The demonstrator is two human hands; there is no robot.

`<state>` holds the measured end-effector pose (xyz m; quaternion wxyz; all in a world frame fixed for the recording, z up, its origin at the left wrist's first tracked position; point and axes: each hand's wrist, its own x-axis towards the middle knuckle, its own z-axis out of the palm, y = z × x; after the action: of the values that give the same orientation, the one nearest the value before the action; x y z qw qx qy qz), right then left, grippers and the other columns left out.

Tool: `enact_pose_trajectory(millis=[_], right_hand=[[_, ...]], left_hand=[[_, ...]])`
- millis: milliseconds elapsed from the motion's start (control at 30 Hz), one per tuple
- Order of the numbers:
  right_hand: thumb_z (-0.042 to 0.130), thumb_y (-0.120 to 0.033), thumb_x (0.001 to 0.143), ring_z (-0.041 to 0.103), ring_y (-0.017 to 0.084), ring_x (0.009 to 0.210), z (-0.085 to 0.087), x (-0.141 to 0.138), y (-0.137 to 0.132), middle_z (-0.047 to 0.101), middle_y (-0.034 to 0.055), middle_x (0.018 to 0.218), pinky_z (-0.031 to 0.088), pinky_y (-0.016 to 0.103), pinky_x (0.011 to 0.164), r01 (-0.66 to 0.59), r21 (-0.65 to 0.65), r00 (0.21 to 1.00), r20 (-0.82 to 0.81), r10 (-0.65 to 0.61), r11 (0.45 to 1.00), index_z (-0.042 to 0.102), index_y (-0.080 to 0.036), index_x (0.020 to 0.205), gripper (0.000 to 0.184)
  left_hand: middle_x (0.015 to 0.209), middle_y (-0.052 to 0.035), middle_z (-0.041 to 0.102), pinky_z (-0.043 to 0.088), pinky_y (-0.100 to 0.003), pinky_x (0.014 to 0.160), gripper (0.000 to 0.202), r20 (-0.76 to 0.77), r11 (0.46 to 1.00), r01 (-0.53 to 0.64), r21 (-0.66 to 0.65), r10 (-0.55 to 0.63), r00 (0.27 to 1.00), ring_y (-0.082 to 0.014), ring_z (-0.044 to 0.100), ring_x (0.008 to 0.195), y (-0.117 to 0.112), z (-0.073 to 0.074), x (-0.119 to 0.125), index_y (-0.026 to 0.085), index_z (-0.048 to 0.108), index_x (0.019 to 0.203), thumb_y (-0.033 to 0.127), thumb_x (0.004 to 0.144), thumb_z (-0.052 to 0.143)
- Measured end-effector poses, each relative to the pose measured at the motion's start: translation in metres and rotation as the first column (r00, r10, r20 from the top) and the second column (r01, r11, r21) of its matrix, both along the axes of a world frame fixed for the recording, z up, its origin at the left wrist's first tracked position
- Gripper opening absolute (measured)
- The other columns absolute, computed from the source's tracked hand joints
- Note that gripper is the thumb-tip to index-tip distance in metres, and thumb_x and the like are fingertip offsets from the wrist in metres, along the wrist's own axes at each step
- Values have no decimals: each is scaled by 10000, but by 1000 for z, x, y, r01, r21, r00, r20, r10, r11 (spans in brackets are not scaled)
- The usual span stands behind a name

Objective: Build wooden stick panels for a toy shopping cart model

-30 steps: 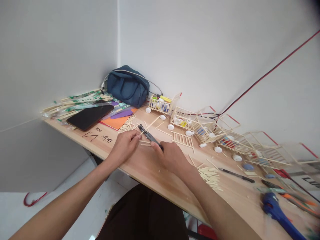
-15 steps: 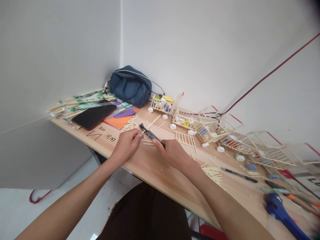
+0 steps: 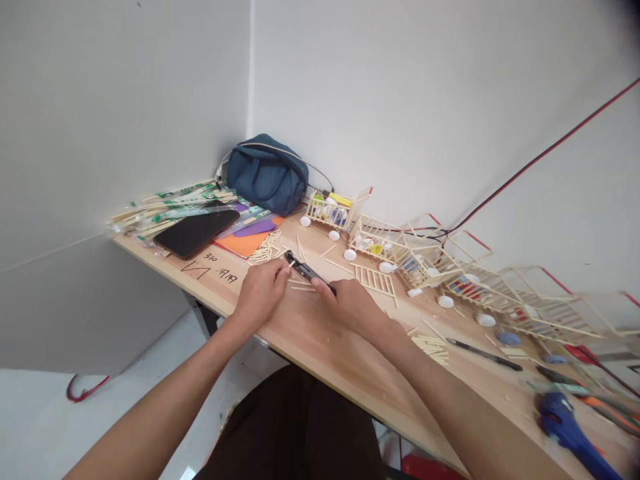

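My left hand (image 3: pixel 263 290) pinches a thin wooden stick (image 3: pixel 291 264). Only its short pale end shows beyond the fingertips, at the jaws of a black nail clipper (image 3: pixel 306 269). Wrapped round the clipper's rear end is my right hand (image 3: pixel 350 301), its thumb lying along the tool. Just past the jaws, loose sticks (image 3: pixel 303 248) lie on the wooden table (image 3: pixel 305 340). To the left of them is a heap of short cut sticks (image 3: pixel 266 247). A ladder-like stick panel (image 3: pixel 374 280) rests flat to the right of the clipper.
Several small stick carts (image 3: pixel 330 212) with white wheels line the wall side. A blue bag (image 3: pixel 267 175), a black phone (image 3: pixel 197 230) and packaged chopsticks (image 3: pixel 175 199) sit at the left. Towards the right are another stick pile (image 3: pixel 429 347), a pen (image 3: pixel 485 354) and a blue glue gun (image 3: pixel 567 423).
The long stick part that stuck out past the clipper jaws is gone from there; only a short end shows at my left fingertips. The whole view has shifted slightly.
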<state>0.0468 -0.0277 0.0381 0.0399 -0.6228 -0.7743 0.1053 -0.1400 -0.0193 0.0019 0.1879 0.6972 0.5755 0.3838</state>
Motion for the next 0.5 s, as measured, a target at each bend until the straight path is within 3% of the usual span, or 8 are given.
enact_pose_trajectory(millis=[100,200,333,400,500], right_hand=[[238,-662,933,607,217,621,7,11,-5,683,127,674,294,292,552,21,3,999,29,-22,1000,654,-172,659,699],[204,-696,916,562,196,566,17,34,-17,634,86,602,287,285,529,65,44,998,-1,-65,997,584,-192,606,704],[183,-741,885,548,191,526,35,79,-42,592,54,532,315,292,527,204,99,977,-91,-195,974,541,-213,562,714],[193,-772,856,572,209,534,43,108,-56,615,68,543,352,311,537,335,120,940,-117,-322,935,557,-227,542,727],[220,-756,861,588,218,506,47,159,-80,620,81,521,387,343,539,457,113,889,-78,-451,882,596,-259,525,709]], left_hand=[[643,-7,602,325,-264,637,260,55,1000,-21,0,21,998,-156,532,650,-1,0,-1,178,561,661,278,864,433],[599,9,568,337,-248,621,266,205,999,0,-37,7,979,-138,504,610,-2,-1,-5,173,548,636,309,848,464],[724,-15,643,396,-231,664,254,435,998,16,-65,14,900,-144,554,695,6,9,-16,145,635,726,374,793,547],[732,-22,655,401,-225,665,264,438,997,-13,-71,43,898,-142,560,700,19,19,-21,132,662,733,379,771,576],[634,-7,617,369,-211,590,262,293,999,-4,-46,18,956,-118,522,612,51,36,-22,124,685,718,356,771,576]])
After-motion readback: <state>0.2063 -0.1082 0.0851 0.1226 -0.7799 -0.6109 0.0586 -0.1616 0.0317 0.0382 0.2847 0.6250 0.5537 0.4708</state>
